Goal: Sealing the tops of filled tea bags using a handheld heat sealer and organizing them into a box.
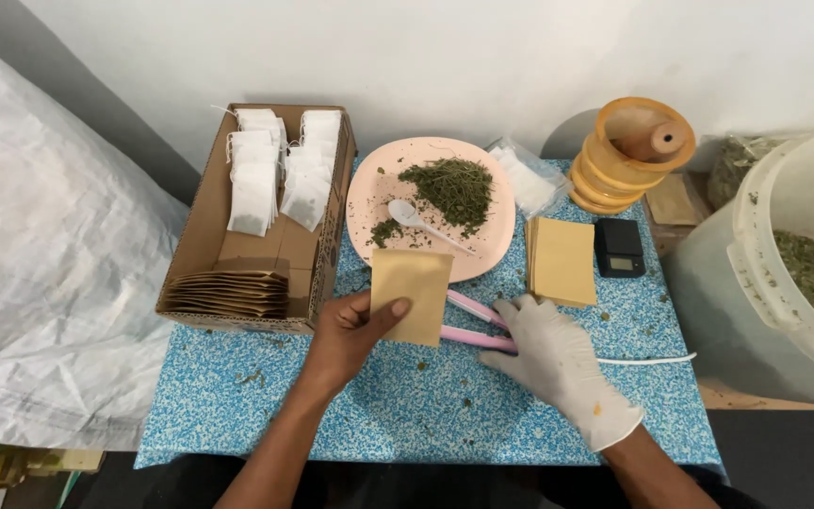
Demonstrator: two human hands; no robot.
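Over the blue speckled mat, seen from the head camera: left hand bare, pinching a tan paper pouch by its lower left edge, thumb on the front face, fingers behind. Pouch held just above the mat, its top edge overlapping the near rim of the pink plate; roughly upright in the frame, long axis running away from the body and tipped a little to the right, upper end toward the plate; which end is the open one, impossible to tell. Right hand gloved in white, lying flat with fingers narrowly spread over the pink handled tool, touching it but not visibly closed around it; white cord trailing off to the right. Likely trouble, as a judgement: grip so near one edge could let the pouch swing or slip, nudging the white spoon or spilling dried green herb off the plate. Cord could also snag the stack of tan pouches or the small black scale just beside it. Cardboard box of filled white bags at left, well apart from both hands.
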